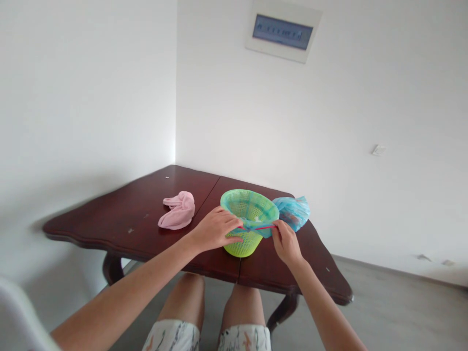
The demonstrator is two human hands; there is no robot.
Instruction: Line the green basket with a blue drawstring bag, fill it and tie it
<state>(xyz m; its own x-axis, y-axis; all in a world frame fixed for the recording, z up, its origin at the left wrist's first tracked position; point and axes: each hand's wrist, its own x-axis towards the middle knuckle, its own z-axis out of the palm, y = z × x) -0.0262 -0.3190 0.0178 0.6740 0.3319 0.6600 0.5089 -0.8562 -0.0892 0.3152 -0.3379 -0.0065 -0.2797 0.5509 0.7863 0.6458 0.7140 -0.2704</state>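
Observation:
A yellow-green perforated plastic basket (242, 246) stands upright on the table, with a thin blue plastic bag (268, 232) lining it and folded over the near rim. A red drawstring (260, 228) stretches along that rim between my hands. My left hand (218, 229) is at the rim's near left, fingers closed on the bag's edge and one end of the drawstring. On the right, my right hand (286, 242) pinches the drawstring and the bag's edge between thumb and fingers. The inside of the basket shows only partly.
Behind my right hand lies a filled blue plastic bag (294, 210), close to the basket. A folded pink cloth (178, 211) rests on the left of the dark wooden table (135, 214). White walls border the table's far and left sides.

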